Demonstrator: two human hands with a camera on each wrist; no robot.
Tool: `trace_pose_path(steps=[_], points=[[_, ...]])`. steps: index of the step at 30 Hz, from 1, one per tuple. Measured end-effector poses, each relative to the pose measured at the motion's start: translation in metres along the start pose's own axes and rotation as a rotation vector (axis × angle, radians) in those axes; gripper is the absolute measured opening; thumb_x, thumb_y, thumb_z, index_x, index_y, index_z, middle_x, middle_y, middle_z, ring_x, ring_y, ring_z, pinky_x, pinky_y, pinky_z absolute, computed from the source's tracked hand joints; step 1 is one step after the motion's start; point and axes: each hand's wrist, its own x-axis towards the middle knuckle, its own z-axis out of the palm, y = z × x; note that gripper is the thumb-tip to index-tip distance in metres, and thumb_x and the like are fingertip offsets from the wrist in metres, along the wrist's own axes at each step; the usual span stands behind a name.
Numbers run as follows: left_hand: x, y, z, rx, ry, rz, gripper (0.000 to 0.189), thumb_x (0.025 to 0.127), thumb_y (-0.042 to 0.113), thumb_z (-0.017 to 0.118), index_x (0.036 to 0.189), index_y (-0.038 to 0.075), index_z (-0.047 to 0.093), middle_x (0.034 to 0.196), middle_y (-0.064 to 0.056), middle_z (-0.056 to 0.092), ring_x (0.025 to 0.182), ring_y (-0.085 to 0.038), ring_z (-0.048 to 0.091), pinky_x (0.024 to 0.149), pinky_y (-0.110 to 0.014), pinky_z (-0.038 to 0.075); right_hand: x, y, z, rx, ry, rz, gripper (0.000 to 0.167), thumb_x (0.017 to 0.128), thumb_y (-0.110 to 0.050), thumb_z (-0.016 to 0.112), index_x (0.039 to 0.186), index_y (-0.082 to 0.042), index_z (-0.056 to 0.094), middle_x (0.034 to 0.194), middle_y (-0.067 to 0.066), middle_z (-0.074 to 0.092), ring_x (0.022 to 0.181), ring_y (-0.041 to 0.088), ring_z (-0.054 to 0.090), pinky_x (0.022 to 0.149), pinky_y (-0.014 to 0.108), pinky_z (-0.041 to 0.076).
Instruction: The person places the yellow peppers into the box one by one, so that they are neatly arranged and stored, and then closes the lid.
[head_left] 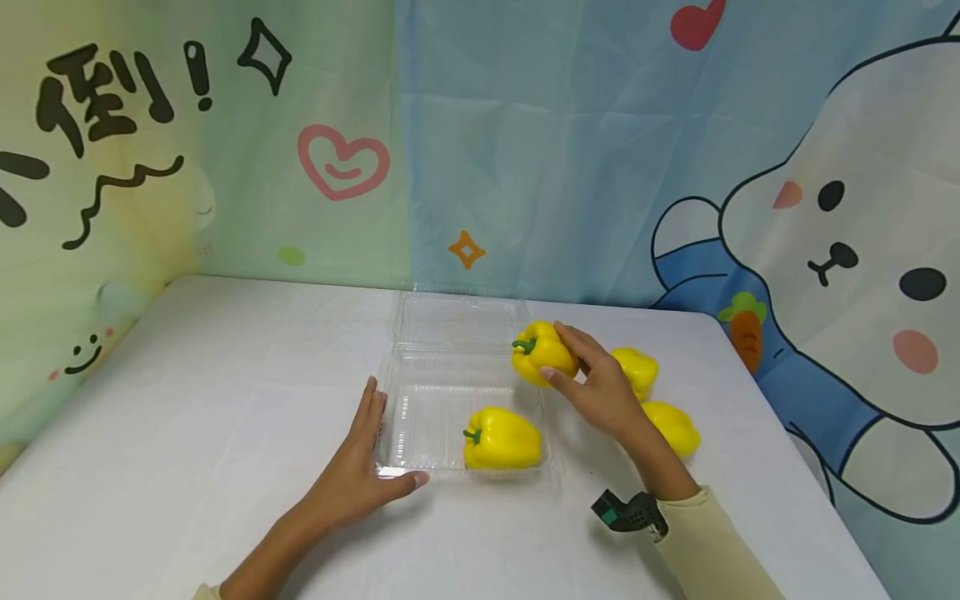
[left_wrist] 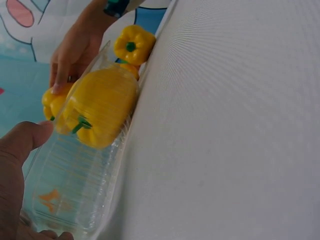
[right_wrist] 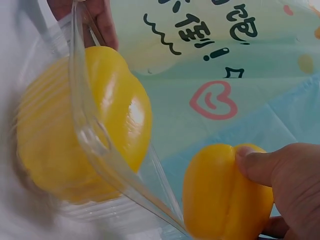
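My right hand (head_left: 600, 387) grips a yellow bell pepper (head_left: 542, 354) over the right rim of a clear plastic clamshell container (head_left: 427, 417). In the right wrist view, the thumb presses on the side of this held pepper (right_wrist: 220, 195). Another yellow bell pepper (head_left: 502, 439) lies on its side within the container's front right part, green stem to the left. My left hand (head_left: 360, 467) is at the container's left front corner, thumb and fingers spread and straight. The left wrist view shows its thumb (left_wrist: 30, 137) by the container's rim.
Two more yellow peppers, a rear one (head_left: 637, 371) and a front one (head_left: 672, 427), lie right of the container, partly behind my right arm. The container's lid (head_left: 461, 321) lies folded back behind it. A printed cloth (head_left: 540, 167) hangs behind the white table (head_left: 187, 400).
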Motion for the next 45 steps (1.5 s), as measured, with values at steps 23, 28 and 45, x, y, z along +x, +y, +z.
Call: trace_pose_path(steps=[23,28,45], points=[[0.000,-0.001,0.000,0.013,0.003,0.022,0.123,0.073,0.049,0.082,0.156,0.003,0.003,0.162,-0.002,-0.010,0.146,-0.032,0.009,0.111,-0.055,0.021,-0.007,-0.013,0.018,0.021,-0.138,0.028,0.066,0.093,-0.019,0.067,0.151,-0.012,0.036,0.153,0.008,0.035,0.137,0.026,0.037,0.107,0.043,0.035],[0.001,-0.001,0.000,0.014,0.005,0.022,0.123,0.073,0.047,0.083,0.155,0.002,0.004,0.162,0.000,-0.011,0.146,-0.032,0.009,0.111,-0.054,0.021,-0.008,-0.013,0.021,-0.030,-0.167,0.049,0.068,0.092,-0.023,0.069,0.151,-0.014,0.036,0.154,0.007,0.034,0.137,0.027,0.037,0.106,0.045,0.036],[0.000,0.001,-0.001,0.004,0.002,0.012,0.125,0.072,0.047,0.084,0.156,0.006,0.002,0.162,-0.001,-0.010,0.146,-0.028,0.009,0.112,-0.053,0.020,-0.008,-0.007,0.036,-0.083,-0.134,-0.044,0.067,0.093,-0.025,0.068,0.150,-0.008,0.037,0.152,0.015,0.035,0.138,0.031,0.034,0.109,0.048,0.031]])
